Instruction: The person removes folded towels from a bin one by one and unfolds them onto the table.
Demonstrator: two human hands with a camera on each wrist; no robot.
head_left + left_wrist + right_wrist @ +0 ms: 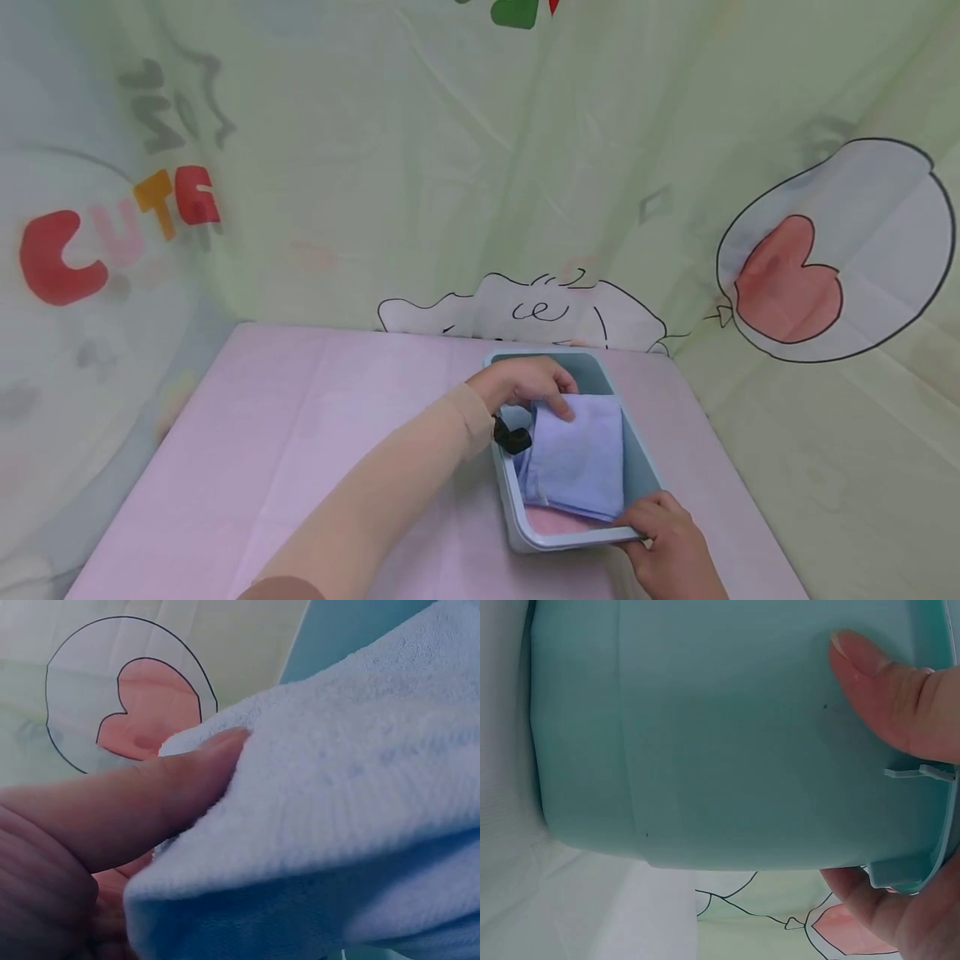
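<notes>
A folded light-blue towel (581, 458) lies inside a pale blue plastic bin (555, 542). My left hand (536, 383) reaches over the bin's left side and pinches the towel's far edge. In the left wrist view the thumb (187, 776) presses on top of the terry fabric (337, 772), with other fingers partly hidden below. At the bin's near right corner, my right hand (667, 533) grips the rim. From the right wrist view, its thumb (885, 697) lies against the outer wall (727, 735). Something pink (558, 520) shows beneath the towel's near edge.
The bin stands toward the right of a table with a pink cover (360, 400). A pale green printed curtain (337, 167) hangs behind and at the sides of the table. A black wrist camera (513, 437) sits on the left wrist, over the bin's left rim.
</notes>
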